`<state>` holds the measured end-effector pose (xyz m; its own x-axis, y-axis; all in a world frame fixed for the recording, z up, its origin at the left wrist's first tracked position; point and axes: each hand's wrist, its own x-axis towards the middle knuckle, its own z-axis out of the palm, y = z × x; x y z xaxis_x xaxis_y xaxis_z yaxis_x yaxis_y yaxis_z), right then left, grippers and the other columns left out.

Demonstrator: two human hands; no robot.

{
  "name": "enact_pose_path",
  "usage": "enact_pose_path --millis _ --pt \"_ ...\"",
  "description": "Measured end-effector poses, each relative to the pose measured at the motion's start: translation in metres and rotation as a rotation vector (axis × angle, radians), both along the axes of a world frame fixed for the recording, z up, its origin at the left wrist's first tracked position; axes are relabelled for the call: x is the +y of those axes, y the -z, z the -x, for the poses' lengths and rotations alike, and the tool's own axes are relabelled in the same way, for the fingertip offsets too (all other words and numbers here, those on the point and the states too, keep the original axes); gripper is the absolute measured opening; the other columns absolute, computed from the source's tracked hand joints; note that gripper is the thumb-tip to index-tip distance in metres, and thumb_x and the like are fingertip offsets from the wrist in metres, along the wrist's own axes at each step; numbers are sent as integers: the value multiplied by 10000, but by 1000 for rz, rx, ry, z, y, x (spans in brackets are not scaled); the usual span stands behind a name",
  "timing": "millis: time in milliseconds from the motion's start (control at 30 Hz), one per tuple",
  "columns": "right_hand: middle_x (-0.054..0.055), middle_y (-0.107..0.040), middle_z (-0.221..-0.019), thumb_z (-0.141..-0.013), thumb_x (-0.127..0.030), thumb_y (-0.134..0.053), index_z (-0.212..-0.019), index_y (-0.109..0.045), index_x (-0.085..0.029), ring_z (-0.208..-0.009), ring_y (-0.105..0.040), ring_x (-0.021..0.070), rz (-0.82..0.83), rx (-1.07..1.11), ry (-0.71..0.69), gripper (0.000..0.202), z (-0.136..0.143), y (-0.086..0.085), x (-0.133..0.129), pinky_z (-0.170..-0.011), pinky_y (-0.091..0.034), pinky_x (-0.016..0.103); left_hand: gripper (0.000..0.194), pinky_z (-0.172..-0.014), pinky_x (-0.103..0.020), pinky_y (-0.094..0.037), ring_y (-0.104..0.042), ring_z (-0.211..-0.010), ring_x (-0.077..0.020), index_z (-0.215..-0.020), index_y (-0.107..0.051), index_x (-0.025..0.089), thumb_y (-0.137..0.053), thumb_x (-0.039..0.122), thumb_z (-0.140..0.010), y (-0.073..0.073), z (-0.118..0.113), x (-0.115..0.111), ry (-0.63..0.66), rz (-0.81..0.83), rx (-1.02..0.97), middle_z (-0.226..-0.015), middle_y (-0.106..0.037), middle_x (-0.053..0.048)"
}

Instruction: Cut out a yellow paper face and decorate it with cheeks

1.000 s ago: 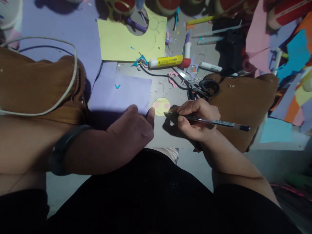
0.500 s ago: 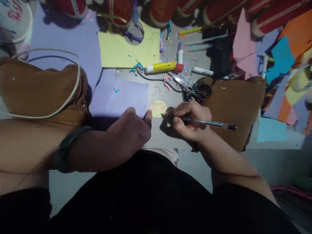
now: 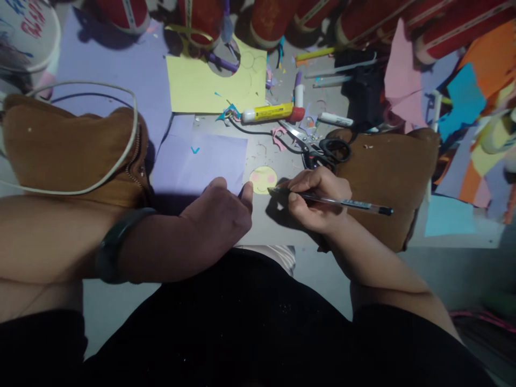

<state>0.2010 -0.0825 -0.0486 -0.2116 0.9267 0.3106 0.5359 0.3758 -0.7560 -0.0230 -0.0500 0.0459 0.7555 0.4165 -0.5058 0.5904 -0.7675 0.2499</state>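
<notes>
A small yellow paper circle [image 3: 263, 176] lies flat on the table, with two pink cheek spots and a thin smile drawn on it. Its left edge is touched by the thumb of my left hand [image 3: 220, 215], whose fingers rest near the lower edge of a purple sheet [image 3: 201, 161], apart from the thumb. My right hand [image 3: 320, 199] grips a clear-barrelled black pen [image 3: 346, 203] close to its tip. The pen's point meets the circle's right lower edge, by the end of the smile. A small blue V-shaped mark [image 3: 195, 150] shows on the purple sheet.
Black-handled scissors [image 3: 316, 148], a yellow glue-like tube [image 3: 268, 113] and a white marker [image 3: 335, 119] lie beyond my hands. Brown cushions or pouches [image 3: 382, 183] flank the work spot. Red cylinders [image 3: 272, 21] line the back; coloured paper scraps [image 3: 463, 102] pile at right.
The whole view has shifted slightly, with things sitting a little further right. Both hands keep nearly the same pose, and the pen still points at the circle's lower right part.
</notes>
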Motion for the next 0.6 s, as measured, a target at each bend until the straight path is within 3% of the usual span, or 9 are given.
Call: enact_pose_path --millis 167,333,600 --pt "-1 -712 -740 -777 -283 -670 -797 -554 -242 -601 -693 165 -25 25 -22 124 0 0 -1 -538 -562 297 659 -811 -390 -391 -626 -728 -201 -1520 -310 -45 -416 20 -873 0 -3 1 91 22 135 -770 -718 -119" --pt "-8 -698 -714 -781 -271 -663 -795 -546 -239 -592 -689 162 -23 24 -21 121 1 -2 0 -533 -548 287 594 -839 -385 -380 -624 -792 -168 -1494 -244 -126 -255 82 -938 2 -5 1 118 32 147 -737 -673 -80" --pt "-15 -682 -694 -786 -302 -647 -782 -532 -240 -578 -677 152 -7 -6 -25 131 0 0 0 -520 -542 281 660 -816 -363 -371 -611 -738 -158 -1530 -223 -74 -379 23 -897 2 -5 0 154 -4 214 -752 -680 -69"
